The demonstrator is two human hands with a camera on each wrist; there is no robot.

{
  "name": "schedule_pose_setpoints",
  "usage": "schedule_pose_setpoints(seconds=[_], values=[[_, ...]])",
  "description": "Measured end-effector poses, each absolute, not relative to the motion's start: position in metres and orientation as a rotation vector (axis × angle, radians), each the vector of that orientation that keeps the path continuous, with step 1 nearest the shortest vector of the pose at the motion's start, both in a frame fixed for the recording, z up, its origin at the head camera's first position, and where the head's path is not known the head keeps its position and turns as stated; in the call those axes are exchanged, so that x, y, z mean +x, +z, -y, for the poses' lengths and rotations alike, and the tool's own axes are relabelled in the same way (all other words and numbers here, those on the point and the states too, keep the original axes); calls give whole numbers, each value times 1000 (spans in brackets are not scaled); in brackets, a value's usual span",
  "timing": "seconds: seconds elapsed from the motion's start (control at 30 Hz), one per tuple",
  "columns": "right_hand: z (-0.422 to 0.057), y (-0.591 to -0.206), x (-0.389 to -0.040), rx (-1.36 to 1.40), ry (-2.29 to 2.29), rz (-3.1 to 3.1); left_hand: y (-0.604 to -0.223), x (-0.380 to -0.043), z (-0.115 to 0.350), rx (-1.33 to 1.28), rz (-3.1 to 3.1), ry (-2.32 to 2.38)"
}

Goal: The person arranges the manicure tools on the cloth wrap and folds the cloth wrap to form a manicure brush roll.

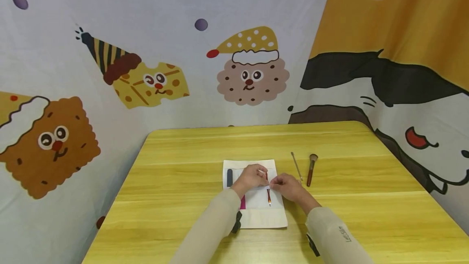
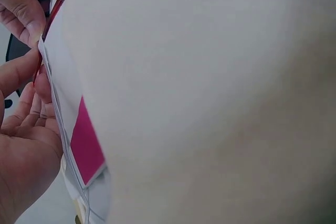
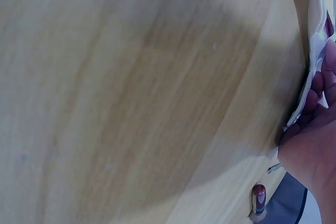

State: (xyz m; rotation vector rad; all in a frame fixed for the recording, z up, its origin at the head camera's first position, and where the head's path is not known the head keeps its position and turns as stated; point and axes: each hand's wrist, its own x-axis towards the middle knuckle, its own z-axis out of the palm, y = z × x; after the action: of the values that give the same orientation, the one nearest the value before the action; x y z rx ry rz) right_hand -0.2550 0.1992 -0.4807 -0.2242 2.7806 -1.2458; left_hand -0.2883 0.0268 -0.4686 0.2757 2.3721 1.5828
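Note:
A cream cloth mat (image 1: 256,219) lies on the table with a white inner panel (image 1: 258,199). Over this panel, a slim red pen-like stick (image 1: 269,197) with a pale tip runs under a white band. My left hand (image 1: 253,176) pinches around the stick's far part, its thumb and index finger close to the band. From the right, my right hand (image 1: 287,184) pinches the white band (image 2: 43,51) by the stick. A magenta piece (image 1: 243,203) and a dark blue-grey piece (image 1: 229,177) show on the mat's left side.
To the right of the mat, a makeup brush (image 1: 310,170) with a dark-red handle lies on the wooden table (image 1: 176,199). A thin metal stick (image 1: 296,166) lies between it and the mat. A printed cloth (image 1: 205,113) hangs behind the table.

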Motion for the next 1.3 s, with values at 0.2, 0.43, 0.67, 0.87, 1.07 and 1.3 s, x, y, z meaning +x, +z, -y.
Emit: schedule_pose_setpoints(seconds=[0.2, 0.43, 0.67, 0.87, 1.07, 1.3], values=[[-198, -479, -254, -221, -1261, -2780, -469, -286, -25, 286, -2382, 1562], [-197, -480, -254, -176, -1224, -2784, -471, -283, -23, 319, -2419, 1529], [-197, -479, -253, -197, -1229, -2792, -470, -280, -23, 325, -2441, 1491], [-198, -479, -253, -208, -1237, -2794, -471, -281, -23, 335, -2470, 1445], [-198, -480, -254, -194, -1235, -2803, -471, -282, -22, 362, -2500, 1427], [-197, -483, -255, -165, -1232, -2810, -465, -284, -7, 384, -2492, 1480]])
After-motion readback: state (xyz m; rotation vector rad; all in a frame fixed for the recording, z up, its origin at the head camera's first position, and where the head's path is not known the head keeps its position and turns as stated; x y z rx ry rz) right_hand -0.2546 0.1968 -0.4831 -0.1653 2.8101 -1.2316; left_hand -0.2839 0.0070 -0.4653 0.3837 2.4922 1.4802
